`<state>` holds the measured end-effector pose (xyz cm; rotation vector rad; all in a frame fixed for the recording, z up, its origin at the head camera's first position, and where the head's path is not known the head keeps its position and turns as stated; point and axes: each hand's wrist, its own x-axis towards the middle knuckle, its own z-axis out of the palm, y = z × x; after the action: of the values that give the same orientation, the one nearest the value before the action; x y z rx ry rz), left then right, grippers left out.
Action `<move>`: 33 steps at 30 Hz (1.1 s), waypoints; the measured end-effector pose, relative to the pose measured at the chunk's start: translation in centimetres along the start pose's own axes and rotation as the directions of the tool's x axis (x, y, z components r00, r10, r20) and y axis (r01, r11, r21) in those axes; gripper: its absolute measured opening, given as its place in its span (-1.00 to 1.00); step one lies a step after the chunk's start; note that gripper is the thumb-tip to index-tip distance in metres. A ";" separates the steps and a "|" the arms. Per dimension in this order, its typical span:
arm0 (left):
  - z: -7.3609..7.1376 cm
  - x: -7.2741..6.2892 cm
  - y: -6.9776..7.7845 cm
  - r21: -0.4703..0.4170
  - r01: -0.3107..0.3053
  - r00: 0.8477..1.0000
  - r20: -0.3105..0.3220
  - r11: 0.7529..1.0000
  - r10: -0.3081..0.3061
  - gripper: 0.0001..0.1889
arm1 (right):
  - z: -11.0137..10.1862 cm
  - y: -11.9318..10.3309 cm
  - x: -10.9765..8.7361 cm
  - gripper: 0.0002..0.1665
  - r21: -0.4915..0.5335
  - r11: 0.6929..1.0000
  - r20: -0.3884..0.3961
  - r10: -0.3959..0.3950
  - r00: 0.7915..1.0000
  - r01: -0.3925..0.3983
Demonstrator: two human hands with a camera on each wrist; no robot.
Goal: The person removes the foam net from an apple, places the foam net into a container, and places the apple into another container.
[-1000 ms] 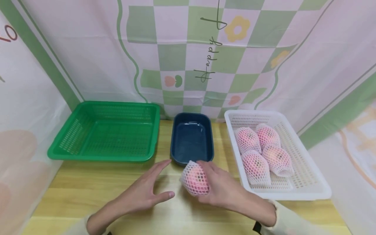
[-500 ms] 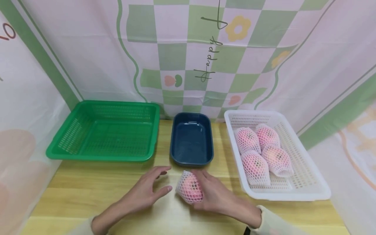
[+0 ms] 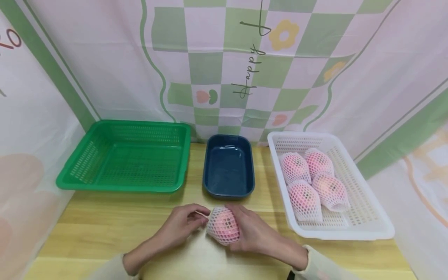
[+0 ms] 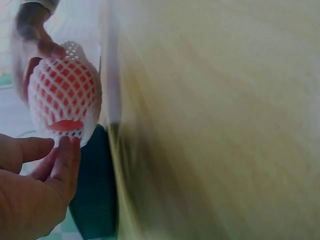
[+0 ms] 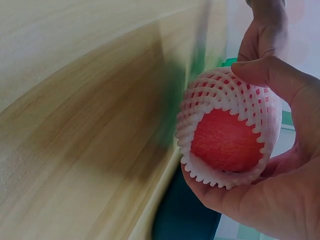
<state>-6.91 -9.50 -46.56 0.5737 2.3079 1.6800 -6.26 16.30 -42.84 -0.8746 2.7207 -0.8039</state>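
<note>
A red apple in a white foam net (image 3: 224, 226) is held above the near middle of the table. My right hand (image 3: 253, 230) grips it from the right, with fingers and thumb around the netted fruit. Bare red apple skin (image 5: 227, 140) shows at the net's open end in the right wrist view. On the other side, my left hand (image 3: 180, 225) has its thumb and fingertips at the net's left end. The left wrist view shows these fingers (image 4: 65, 160) pinching the edge of the foam net (image 4: 65, 90).
An empty green basket (image 3: 122, 189) stands at the back left. A dark blue tray (image 3: 229, 171) sits in the middle, just beyond the hands. At the right, a white basket (image 3: 364, 229) holds several netted apples (image 3: 304, 198). A patterned curtain (image 3: 241, 70) hangs behind.
My right hand has brought the apple nearer and slightly left, away from the blue tray. My left hand has moved right, and its spread fingers have closed at the net's end.
</note>
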 end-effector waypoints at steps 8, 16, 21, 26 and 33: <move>0.7 0.5 -0.5 -0.040 0.015 0.997 0.075 0.999 -0.012 -0.62 | 0.0 0.2 0.0 0.22 0.014 0.999 0.001 -0.035 0.999 0.035; 1.3 0.7 -0.4 -0.156 0.108 0.982 0.169 0.982 -0.082 -0.34 | 0.2 0.4 0.1 0.23 0.042 0.999 0.018 -0.017 1.000 0.017; 1.9 0.7 -0.2 -0.126 0.124 0.980 0.172 0.984 -0.101 -0.16 | 0.2 0.3 0.3 0.23 0.048 0.999 0.029 -0.019 0.999 0.018; 2.2 0.8 0.1 -0.055 0.101 0.982 0.166 0.993 -0.091 -0.02 | 0.3 0.0 0.5 0.22 0.076 0.997 0.034 -0.014 0.999 0.012; 2.4 0.9 -0.2 0.146 -0.032 0.991 0.130 0.989 0.013 -0.04 | 0.4 -0.2 0.6 0.21 0.076 0.997 0.004 -0.031 1.000 0.031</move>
<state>-6.76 -7.12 -47.46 0.7178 2.3535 1.4438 -6.52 15.64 -43.12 -0.9036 2.6591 -0.9040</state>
